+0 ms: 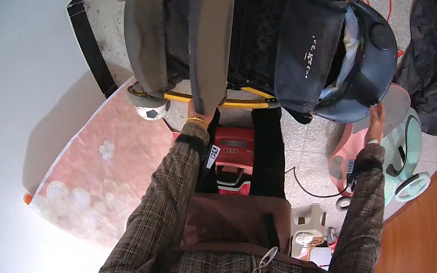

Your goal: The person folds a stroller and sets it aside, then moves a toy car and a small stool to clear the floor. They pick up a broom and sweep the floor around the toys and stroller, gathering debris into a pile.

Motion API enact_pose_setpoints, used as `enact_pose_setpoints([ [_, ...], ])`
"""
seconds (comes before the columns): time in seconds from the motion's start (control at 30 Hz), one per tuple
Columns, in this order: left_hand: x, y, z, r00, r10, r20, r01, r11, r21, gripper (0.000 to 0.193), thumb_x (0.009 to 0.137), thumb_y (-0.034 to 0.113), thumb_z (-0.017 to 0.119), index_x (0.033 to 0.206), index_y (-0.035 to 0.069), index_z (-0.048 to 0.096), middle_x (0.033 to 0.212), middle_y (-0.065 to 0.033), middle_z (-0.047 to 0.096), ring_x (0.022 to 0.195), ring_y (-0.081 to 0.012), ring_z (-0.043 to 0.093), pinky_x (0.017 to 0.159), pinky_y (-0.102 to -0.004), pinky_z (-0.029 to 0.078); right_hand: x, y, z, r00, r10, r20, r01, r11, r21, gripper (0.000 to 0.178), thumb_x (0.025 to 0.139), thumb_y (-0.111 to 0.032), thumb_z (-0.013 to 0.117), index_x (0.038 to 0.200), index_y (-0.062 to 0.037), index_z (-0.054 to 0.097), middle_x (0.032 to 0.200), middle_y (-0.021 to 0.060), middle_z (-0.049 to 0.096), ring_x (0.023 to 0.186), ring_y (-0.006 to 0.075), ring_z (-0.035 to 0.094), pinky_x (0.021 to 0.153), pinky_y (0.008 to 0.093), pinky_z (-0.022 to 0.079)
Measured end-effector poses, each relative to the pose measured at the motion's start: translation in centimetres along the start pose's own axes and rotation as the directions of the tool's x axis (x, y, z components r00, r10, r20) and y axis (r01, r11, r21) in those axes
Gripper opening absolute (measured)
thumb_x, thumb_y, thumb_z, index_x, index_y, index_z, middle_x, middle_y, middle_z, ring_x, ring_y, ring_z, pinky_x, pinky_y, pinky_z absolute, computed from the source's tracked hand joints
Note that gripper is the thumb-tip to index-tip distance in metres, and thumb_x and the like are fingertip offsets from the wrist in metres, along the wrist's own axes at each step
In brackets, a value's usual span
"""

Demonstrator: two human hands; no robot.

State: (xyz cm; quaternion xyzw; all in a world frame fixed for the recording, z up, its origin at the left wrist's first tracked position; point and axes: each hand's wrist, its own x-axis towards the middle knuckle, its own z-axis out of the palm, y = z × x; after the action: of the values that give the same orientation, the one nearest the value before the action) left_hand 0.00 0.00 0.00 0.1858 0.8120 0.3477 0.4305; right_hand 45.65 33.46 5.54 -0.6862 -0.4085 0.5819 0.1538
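A large black fabric seat-like item [257, 32] with a yellow tubular frame lies across the upper middle. Its left part has grey-brown padded pieces, and a rounded dark-blue shell [366, 75] forms its right end. My left hand [199, 114] is closed around the lower end of the wide grey-brown pad [211, 30], its fingers partly hidden. At the shell's lower right edge, my right hand [376, 120] holds the rim, with the fingers reaching up along it. White material [349, 45] shows between the shell and the black fabric.
Between my legs stands a red toy car [233, 145]. A soccer ball [151, 111] and a pink flowered sheet [102, 166] lie left. On the right are pink [340, 158] and mint-green [411, 141] ride-on toys, a black cloth [435, 69] and a thin black cable [308, 192].
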Motion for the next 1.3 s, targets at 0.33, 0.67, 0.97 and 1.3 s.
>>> enact_pose_setpoints([
  [0.33, 1.0, 1.6, -1.4, 0.974, -0.094, 0.206, 0.007, 0.923, 0.385, 0.035, 0.094, 0.022, 0.041, 0.121, 0.003, 0.052, 0.123, -0.0103, 0.058, 0.115, -0.0245, 0.053, 0.097, -0.0373, 0.043, -13.4, -1.5, 24.7, 0.725, -0.308, 0.616, 0.569, 0.772, -0.283, 0.036, 0.074, -0.002, 0.059, 0.109, -0.0027, 0.06, 0.113, 0.0185, 0.059, 0.106, 0.0366, 0.056, 0.093, 0.0403, 0.044],
  [0.67, 0.9, 4.8, -1.0, 0.947, 0.063, 0.314, -0.292, 0.573, 0.766, 0.037, 0.089, 0.031, 0.05, 0.119, 0.01, 0.057, 0.122, -0.011, 0.058, 0.115, -0.0286, 0.052, 0.099, -0.0391, 0.04, -13.4, -0.1, 35.9, 0.675, 0.016, 0.738, 0.652, 0.455, -0.606, 0.027, 0.072, -0.013, 0.065, 0.096, -0.0017, 0.061, 0.101, 0.0149, 0.061, 0.098, 0.0299, 0.056, 0.087, 0.043, 0.042],
  [0.97, -2.3, 10.2, 0.4, 0.579, -0.762, 0.29, 0.422, -0.024, -0.906, 0.034, 0.092, 0.027, 0.045, 0.114, 0.005, 0.057, 0.116, -0.0114, 0.061, 0.101, -0.028, 0.06, 0.091, -0.0389, 0.047, -15.5, -1.4, 33.7, 0.676, -0.074, 0.733, 0.678, 0.454, -0.579, 0.018, 0.073, -0.014, 0.062, 0.089, -0.0046, 0.062, 0.087, 0.0129, 0.063, 0.09, 0.03, 0.058, 0.08, 0.0424, 0.041],
  [1.3, -5.4, 11.7, 0.7, 0.672, -0.714, 0.195, 0.287, 0.008, -0.958, 0.02, 0.089, 0.018, 0.059, 0.073, 0.01, 0.051, 0.069, -0.0019, 0.051, 0.076, -0.0195, 0.054, 0.077, -0.0379, 0.048, -16.3, -1.9, 32.4, 0.651, -0.21, 0.729, 0.713, 0.498, -0.493, 0.014, 0.066, -0.012, 0.065, 0.077, -0.0039, 0.062, 0.078, 0.0164, 0.063, 0.082, 0.0325, 0.061, 0.076, 0.0441, 0.043],
])
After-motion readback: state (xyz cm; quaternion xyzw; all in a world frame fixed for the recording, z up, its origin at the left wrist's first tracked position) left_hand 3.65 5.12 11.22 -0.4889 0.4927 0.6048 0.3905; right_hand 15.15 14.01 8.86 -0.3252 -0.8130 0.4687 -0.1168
